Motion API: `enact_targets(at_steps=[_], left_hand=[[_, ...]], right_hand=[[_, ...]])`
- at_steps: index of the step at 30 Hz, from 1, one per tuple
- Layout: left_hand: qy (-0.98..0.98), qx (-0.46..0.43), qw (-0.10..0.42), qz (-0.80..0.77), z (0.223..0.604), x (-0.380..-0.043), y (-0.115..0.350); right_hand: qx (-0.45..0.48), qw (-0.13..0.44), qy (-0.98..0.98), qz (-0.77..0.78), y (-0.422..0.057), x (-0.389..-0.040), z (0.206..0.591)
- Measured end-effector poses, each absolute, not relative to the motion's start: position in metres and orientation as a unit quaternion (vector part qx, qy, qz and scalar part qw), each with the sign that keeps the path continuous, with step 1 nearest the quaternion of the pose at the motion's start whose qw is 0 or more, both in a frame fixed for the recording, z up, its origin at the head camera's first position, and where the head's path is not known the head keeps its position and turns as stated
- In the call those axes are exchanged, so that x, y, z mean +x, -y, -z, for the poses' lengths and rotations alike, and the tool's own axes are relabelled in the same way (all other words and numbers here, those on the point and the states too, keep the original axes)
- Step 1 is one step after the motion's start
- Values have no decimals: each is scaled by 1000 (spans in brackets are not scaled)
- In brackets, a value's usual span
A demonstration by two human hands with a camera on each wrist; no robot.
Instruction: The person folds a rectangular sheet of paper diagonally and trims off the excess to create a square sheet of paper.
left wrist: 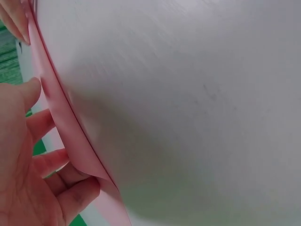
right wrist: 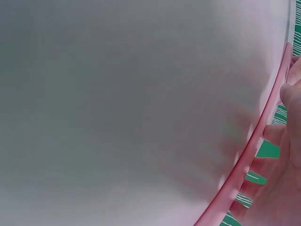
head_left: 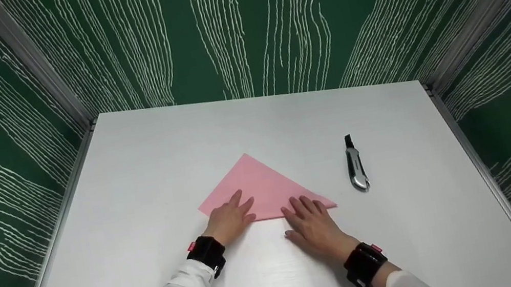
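A pink sheet of paper (head_left: 256, 179), folded into a triangle, lies on the white table with its long folded edge toward the person. My left hand (head_left: 229, 220) rests on the paper's left part, fingers spread across it. On the right part, near the right corner, the fingers of my right hand (head_left: 316, 229) lie on the fold, with the thumb on the table side. Seen from the left wrist, the left hand (left wrist: 28, 165) touches the paper (left wrist: 70, 127) along its folded edge. In the right wrist view, the right hand's fingers (right wrist: 265, 167) press along the same fold.
A grey and black utility knife (head_left: 356, 165) lies on the table (head_left: 143, 157) to the right of the paper. Green walls with white wavy lines (head_left: 216, 30) and metal posts (head_left: 34, 61) enclose the table's back and sides.
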State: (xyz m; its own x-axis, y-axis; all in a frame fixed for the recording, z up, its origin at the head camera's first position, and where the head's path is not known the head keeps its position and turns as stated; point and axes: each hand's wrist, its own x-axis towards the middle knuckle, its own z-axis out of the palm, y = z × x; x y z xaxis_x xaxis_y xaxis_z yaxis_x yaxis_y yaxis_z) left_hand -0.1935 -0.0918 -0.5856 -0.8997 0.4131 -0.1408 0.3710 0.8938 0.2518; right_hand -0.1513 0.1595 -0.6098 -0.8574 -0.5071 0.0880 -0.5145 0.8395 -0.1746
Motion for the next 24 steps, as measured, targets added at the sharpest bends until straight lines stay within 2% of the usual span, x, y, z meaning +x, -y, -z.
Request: enact_targets(at_steps=[11,24], left_hand=[[-971,211,79,-83,585,-193,91],[-971,210,84,-79,584,-194,91]], right_hand=[[272,19,958,-94,-159,-154,613],[268,14,958,-97,-158,-155,615]])
